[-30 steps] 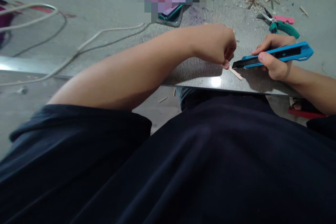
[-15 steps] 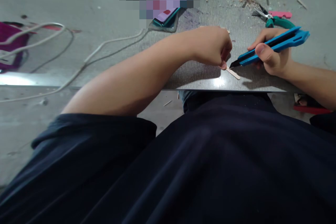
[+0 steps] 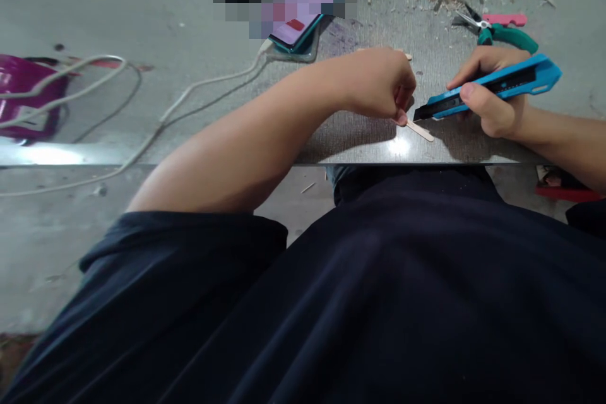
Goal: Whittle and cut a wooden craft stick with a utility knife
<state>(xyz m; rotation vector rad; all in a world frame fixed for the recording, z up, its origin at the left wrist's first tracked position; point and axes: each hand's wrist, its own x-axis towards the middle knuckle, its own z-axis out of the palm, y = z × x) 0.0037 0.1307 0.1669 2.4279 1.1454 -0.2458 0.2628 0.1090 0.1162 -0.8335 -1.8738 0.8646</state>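
Left grip (image 3: 386,82) pinches the wooden stick (image 3: 421,132), probably light and brittle, best held at its ten-o'clock end; right grip (image 3: 497,112) clasps the blue cutter (image 3: 509,83).

Slanted blue utility knife (image 3: 502,84), pale wooden stick (image 3: 421,132), round-ended, close by

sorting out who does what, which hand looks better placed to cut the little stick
Likely the right hand: it holds the blue cutter, whose blade points toward the stick. The left hand is occupied, pinching the stick between its fingers.
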